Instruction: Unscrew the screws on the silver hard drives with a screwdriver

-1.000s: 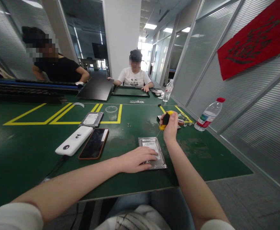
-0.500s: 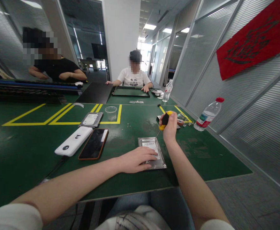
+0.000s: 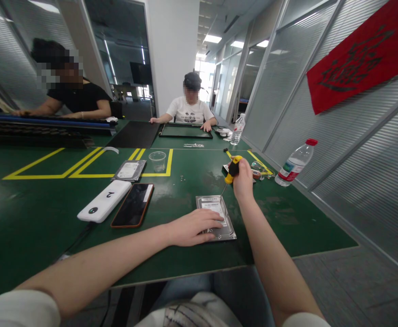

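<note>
The hard drive (image 3: pixel 228 232) lies flat on the green table (image 3: pixel 287 231), near the middle of the near side. Its labelled face is up and appears unopened. Small bits (image 3: pixel 181 178), perhaps screws, lie beyond it to the left, which suggests the work is partway along. How many screws remain in the drive cannot be told.

The left hand (image 3: pixel 197 227) rests palm down on the drive's left side, fingers slightly spread, pinching nothing. The right hand's (image 3: pixel 243 181) grip is closed around the yellow-and-black screwdriver (image 3: pixel 233 170), whose shaft slants down to the drive's far right corner. Whether the tip sits in a screw is too small to tell.

The drive sits inside the table's near edge, with green surface between. To its left, the phone (image 3: pixel 132 205) and white power bank (image 3: pixel 104 201) leave a gap. The plastic cup (image 3: pixel 157 162) and second drive (image 3: pixel 129 170) stand farther left and beyond. The right forearm has room on its right; the bottle (image 3: pixel 296 163) stands near the slanting right edge.
</note>
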A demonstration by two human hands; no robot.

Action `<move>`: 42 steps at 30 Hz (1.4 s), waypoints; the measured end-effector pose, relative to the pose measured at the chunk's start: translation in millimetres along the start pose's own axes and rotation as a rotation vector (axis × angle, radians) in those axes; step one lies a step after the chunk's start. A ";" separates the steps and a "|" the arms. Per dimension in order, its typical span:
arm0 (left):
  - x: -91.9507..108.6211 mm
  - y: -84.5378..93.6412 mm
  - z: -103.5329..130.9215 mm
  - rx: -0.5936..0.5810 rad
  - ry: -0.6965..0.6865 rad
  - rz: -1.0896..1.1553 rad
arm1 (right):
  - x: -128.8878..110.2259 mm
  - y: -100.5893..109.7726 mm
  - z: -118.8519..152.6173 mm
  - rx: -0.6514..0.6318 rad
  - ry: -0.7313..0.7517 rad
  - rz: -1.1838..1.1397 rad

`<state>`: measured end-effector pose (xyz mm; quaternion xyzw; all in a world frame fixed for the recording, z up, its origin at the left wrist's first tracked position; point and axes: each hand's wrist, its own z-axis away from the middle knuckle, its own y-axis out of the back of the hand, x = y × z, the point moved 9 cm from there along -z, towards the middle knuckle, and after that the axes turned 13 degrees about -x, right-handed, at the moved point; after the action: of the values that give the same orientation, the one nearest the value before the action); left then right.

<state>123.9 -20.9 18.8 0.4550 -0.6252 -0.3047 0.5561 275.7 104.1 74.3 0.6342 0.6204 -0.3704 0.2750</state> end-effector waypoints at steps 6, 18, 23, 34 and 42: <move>-0.7 -1.3 -0.3 -0.007 0.006 0.005 | -4.2 -1.0 1.8 0.027 0.043 -0.163; 0.1 -1.7 -1.0 -0.018 0.009 -0.009 | -1.8 1.5 2.8 0.012 0.034 -0.037; 0.1 -1.6 -0.6 -0.012 0.008 0.001 | -7.9 -3.4 4.9 -0.002 0.077 -0.138; 1.8 0.0 -0.8 -0.014 0.010 0.005 | -0.9 -2.2 4.4 0.010 0.014 -0.077; 2.0 0.0 -1.2 -0.012 0.008 0.002 | -9.3 -8.3 7.9 -0.018 0.023 -0.054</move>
<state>125.1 -22.5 19.9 0.4521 -0.6217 -0.3060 0.5617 266.8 93.0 78.2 0.6188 0.6438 -0.3650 0.2635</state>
